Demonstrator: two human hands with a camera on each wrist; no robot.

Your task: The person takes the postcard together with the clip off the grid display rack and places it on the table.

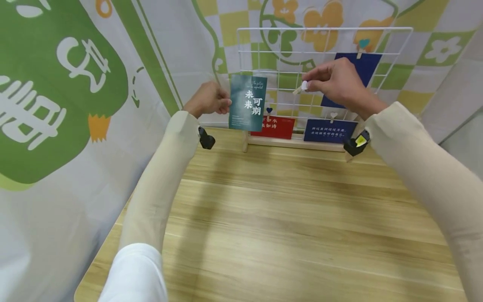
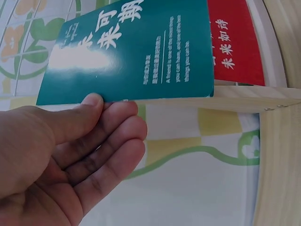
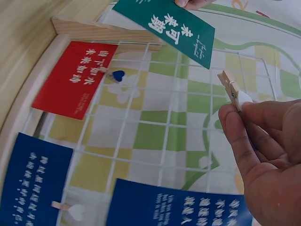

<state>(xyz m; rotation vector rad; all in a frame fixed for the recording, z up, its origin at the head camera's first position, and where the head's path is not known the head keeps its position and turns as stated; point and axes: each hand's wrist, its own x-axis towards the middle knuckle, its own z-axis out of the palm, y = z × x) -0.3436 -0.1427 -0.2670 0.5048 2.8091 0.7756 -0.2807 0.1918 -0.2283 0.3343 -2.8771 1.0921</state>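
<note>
My left hand (image 1: 212,99) pinches a green card (image 1: 247,102) by its left edge, thumb on the printed face. The card stands upright in front of the left part of a white wire grid (image 1: 290,77). In the left wrist view the same card (image 2: 136,61) shows white lettering and a glare spot. My right hand (image 1: 336,82) holds a small wooden clothespin (image 3: 228,87) with a white heart-like end between thumb and index finger. Its tip points left toward the green card, apart from it.
A red card (image 1: 281,127) and a blue card (image 1: 328,131) hang low on the grid by heart clothespins. A larger blue card (image 1: 367,69) hangs upper right from a teal-heart clothespin (image 1: 363,47). The grid stands in a wooden base (image 1: 298,143) on the wooden table (image 1: 294,218), before a printed cloth.
</note>
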